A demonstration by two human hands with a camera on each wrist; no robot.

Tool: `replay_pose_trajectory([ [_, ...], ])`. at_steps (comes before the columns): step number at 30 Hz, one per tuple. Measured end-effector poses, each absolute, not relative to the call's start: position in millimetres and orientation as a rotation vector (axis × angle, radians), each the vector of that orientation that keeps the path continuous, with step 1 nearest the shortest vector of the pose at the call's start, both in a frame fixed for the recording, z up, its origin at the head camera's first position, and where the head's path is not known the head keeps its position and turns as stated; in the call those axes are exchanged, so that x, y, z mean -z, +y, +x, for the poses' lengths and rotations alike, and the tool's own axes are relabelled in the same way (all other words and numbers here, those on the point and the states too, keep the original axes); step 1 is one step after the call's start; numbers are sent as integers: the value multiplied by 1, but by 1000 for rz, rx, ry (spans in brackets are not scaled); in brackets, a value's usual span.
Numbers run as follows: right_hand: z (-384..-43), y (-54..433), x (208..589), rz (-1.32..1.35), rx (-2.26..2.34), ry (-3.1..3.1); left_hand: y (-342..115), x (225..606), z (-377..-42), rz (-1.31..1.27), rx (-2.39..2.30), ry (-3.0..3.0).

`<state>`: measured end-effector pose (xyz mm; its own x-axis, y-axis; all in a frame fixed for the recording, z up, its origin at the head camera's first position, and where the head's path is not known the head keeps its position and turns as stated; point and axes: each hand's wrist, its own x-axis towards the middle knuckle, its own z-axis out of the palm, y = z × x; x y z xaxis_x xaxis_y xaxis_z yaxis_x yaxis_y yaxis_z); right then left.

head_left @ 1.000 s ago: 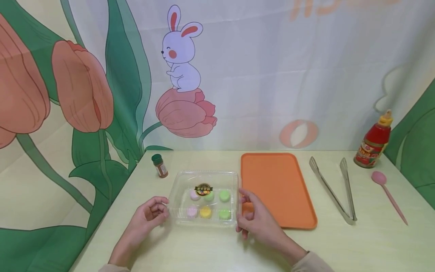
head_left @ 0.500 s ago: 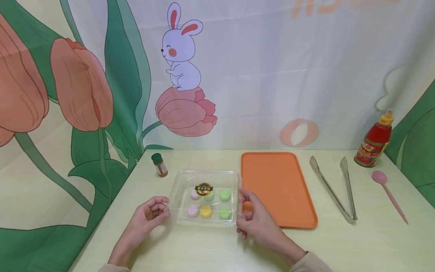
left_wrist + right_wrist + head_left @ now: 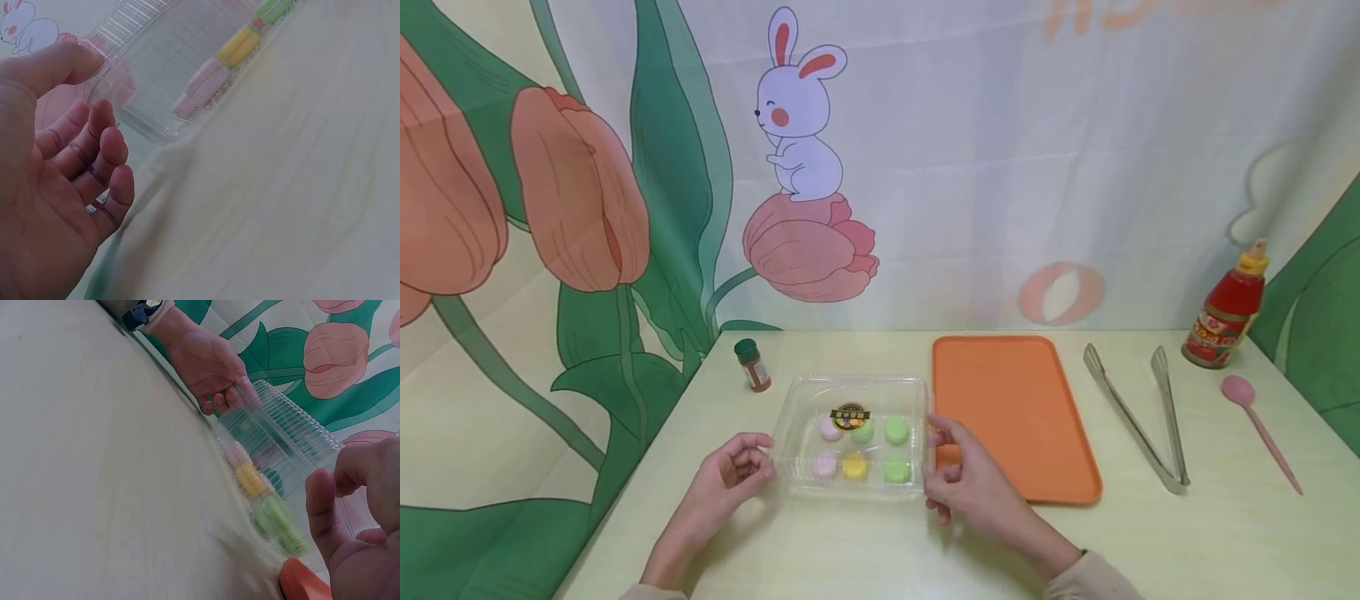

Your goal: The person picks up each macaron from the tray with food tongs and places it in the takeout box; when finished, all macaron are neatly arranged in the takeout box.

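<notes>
A clear plastic clamshell box (image 3: 859,380) lies closed on the table, a dark round sticker (image 3: 850,417) on its lid. Inside are several macaron-like sweets: pink (image 3: 201,87), yellow (image 3: 853,467) and green (image 3: 896,431). At the box's left edge my left hand (image 3: 724,482) pinches the rim, thumb (image 3: 69,62) above and fingers curled below it. My right hand (image 3: 976,490) holds the opposite edge between thumb and fingers, overlapping the orange tray in the head view. Part of its fingers is hidden behind the box side in the right wrist view.
An orange tray (image 3: 1011,408) lies right of the box. Beyond it are spread metal tongs (image 3: 1174,483), a pink spoon (image 3: 1237,390) and a red sauce bottle (image 3: 1225,317). A small green-capped spice jar (image 3: 752,367) stands behind left. A printed cloth (image 3: 955,167) hangs at the back.
</notes>
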<state>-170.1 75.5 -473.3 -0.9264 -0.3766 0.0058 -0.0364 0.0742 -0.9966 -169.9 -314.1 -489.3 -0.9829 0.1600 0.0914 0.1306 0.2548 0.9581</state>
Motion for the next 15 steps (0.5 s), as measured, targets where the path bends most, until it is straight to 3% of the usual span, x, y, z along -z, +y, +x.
replay_pose_trajectory([
  [15,-175,105,460,-551,1672,2475,-315,494,-169,383,-1835,2593],
])
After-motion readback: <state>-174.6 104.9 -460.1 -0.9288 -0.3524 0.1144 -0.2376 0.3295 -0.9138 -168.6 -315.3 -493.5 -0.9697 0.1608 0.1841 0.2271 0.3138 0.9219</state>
